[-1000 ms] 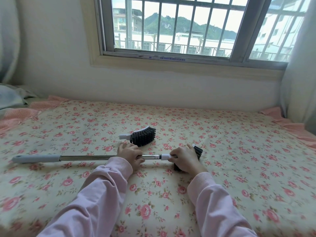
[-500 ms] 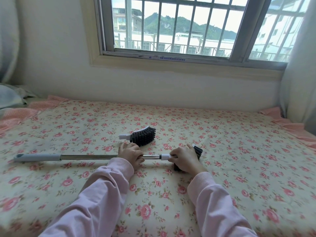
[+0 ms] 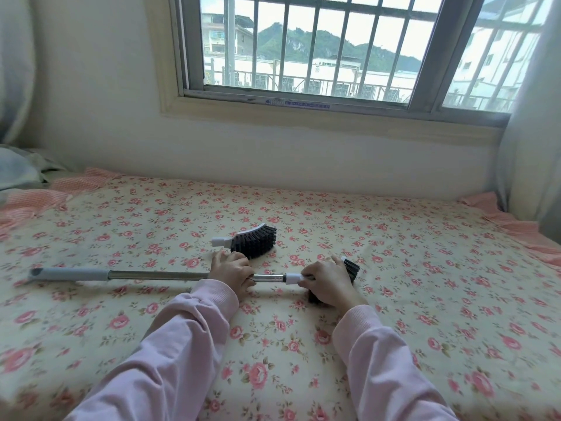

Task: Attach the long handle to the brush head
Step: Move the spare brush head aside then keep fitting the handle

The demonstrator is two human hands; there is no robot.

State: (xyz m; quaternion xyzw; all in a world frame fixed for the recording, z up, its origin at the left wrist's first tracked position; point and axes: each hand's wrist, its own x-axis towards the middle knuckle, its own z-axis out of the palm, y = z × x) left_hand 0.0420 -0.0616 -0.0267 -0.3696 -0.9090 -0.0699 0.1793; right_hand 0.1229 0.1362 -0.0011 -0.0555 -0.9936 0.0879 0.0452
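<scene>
A long handle [image 3: 151, 275] lies left to right across the flowered bed sheet [image 3: 425, 268], with a grey grip at its left end, a shiny metal shaft and a white collar at its right end. My left hand [image 3: 232, 273] grips the shaft near the collar. My right hand [image 3: 329, 282] is curled round a black-bristled brush head [image 3: 352, 267] right at the collar; most of that head is hidden under the hand. Whether the collar and the head are joined is hidden.
A second brush head [image 3: 252, 240] with black bristles and a white stub lies on the sheet just beyond my left hand. A wall with a barred window [image 3: 318, 47] rises behind the bed. A pillow [image 3: 15, 168] sits at the far left.
The handle's grey left end has shifted slightly to the right. Both hands keep their holds in the same places.
</scene>
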